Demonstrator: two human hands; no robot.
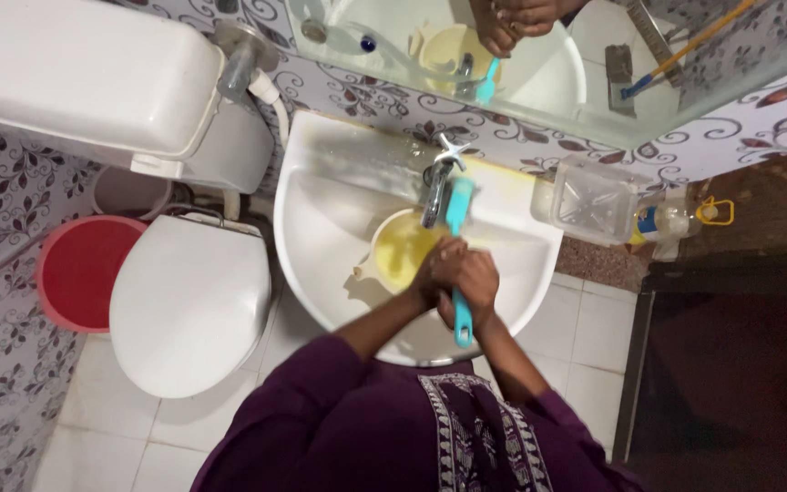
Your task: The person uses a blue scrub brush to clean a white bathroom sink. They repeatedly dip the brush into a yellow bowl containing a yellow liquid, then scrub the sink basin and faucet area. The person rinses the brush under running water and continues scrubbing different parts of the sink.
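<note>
A pale yellow plastic mug point(400, 248) sits in the white washbasin point(321, 228) just below the chrome tap point(437, 180). My left hand point(436, 267) is closed on the mug's right rim. My right hand point(475, 284) grips a turquoise long-handled brush point(458, 211); the brush head points up toward the tap and its handle end sticks out below my fist. The two hands touch each other over the basin.
A white toilet with closed lid point(189, 301) and cistern point(84, 77) stands to the left, with a red bucket point(79, 271) beside it. A mirror point(539, 55) hangs above the basin. A clear container point(589, 199) and a bottle point(671, 219) stand at the right.
</note>
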